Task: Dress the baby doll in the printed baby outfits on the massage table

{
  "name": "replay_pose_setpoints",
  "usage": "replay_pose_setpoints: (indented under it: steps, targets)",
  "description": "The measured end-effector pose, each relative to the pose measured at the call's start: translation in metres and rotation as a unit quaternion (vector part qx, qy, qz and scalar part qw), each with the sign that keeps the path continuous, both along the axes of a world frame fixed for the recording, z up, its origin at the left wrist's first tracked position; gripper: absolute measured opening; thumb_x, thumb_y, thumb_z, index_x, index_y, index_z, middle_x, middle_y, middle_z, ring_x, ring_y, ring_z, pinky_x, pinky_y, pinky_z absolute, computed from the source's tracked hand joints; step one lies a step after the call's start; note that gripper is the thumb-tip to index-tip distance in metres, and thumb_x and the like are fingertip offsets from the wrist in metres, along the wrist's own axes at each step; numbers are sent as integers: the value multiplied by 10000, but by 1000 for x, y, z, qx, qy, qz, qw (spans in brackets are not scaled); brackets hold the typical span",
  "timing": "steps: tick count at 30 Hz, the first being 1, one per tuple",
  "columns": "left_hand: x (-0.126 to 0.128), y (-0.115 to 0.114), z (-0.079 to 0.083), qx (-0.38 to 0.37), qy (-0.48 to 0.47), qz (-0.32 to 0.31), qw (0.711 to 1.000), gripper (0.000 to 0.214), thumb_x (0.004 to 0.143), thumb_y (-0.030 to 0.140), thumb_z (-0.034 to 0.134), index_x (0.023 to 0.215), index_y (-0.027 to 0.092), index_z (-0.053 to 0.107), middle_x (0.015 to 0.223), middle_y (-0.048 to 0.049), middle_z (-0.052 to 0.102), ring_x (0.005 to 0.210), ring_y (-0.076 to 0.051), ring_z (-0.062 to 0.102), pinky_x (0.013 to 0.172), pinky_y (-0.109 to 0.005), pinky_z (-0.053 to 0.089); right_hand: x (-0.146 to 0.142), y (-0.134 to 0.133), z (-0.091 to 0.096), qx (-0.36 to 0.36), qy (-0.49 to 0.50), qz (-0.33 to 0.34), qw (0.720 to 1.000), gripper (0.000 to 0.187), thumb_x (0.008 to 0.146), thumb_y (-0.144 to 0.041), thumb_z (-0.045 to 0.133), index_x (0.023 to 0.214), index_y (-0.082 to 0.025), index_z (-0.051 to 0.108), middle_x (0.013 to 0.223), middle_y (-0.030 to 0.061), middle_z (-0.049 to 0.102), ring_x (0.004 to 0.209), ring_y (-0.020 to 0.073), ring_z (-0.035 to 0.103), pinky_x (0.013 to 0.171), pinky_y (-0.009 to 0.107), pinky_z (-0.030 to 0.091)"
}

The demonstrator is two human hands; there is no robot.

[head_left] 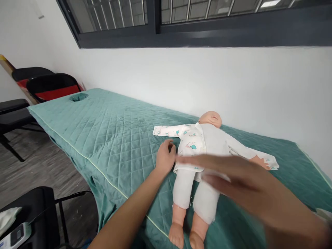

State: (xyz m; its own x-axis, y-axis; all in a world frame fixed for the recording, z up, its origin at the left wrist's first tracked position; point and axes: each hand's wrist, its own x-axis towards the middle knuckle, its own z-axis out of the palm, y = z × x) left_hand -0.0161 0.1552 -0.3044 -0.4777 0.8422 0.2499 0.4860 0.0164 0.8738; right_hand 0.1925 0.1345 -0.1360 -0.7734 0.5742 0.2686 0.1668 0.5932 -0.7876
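A baby doll lies on its back on a green quilted bed cover. Its head is toward the wall and its bare feet toward me. A white baby shirt with a teal print covers one side of its chest; the white torso shows on the other. One sleeve lies stretched out to the left, the other to the right around the doll's arm. My left hand rests against the shirt's left side, fingers curled in; their tips are hidden. Above the doll's hips, my right hand is blurred, its fingers stretched out.
A white wall and dark window frame border the bed's far side. Black and red folding chairs stand beyond the left end. At lower left, a black chair holds a white device and a white cloth. The bed has a face hole.
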Motion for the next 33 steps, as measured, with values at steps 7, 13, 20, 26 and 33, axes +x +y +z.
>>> replay_pose_setpoints:
  steps: [7, 13, 20, 26, 33]
  targets:
    - [-17, 29, 4, -134, 161, 46, 977, 606, 939, 270, 473, 1528, 168, 372, 1451, -161, 561, 1397, -316, 442, 1140, -510, 314, -45, 106, -66, 274, -224, -258, 899, 476, 983, -389, 473, 1389, -173, 598, 1470, 151, 540, 1376, 350, 480, 1133, 546, 375]
    - [-26, 41, 5, -168, 188, 60, 966, 682, 945, 313, 410, 1580, 102, 276, 1458, -211, 539, 1393, -341, 451, 1125, -505, 321, -44, 118, -83, 300, -271, -280, 871, 418, 1017, -355, 347, 1252, -263, 680, 1487, 78, 530, 1389, 329, 444, 1119, 557, 338]
    - [-29, 44, 5, -188, 190, 86, 960, 708, 924, 289, 409, 1591, 114, 249, 1490, -204, 506, 1385, -337, 465, 1129, -485, 328, -35, 120, -82, 264, -201, -330, 884, 405, 943, -200, 297, 1127, -191, 658, 1117, 134, 694, 1150, 292, 583, 967, 447, 425]
    - [-30, 44, 7, -188, 192, 105, 957, 705, 912, 282, 434, 1581, 132, 269, 1493, -203, 509, 1447, -336, 401, 1144, -507, 322, -28, 113, -83, 213, -162, -366, 891, 334, 915, -230, 320, 949, -202, 650, 1070, 136, 675, 1112, 295, 584, 921, 424, 454]
    - [-32, 35, 4, -155, 170, 148, 962, 582, 917, 262, 460, 1491, 164, 433, 1551, -158, 457, 1489, -327, 337, 1177, -539, 316, -4, 111, -69, 90, -128, -372, 915, 433, 917, -457, 450, 1186, -219, 692, 1319, 115, 647, 1271, 333, 548, 1042, 487, 439]
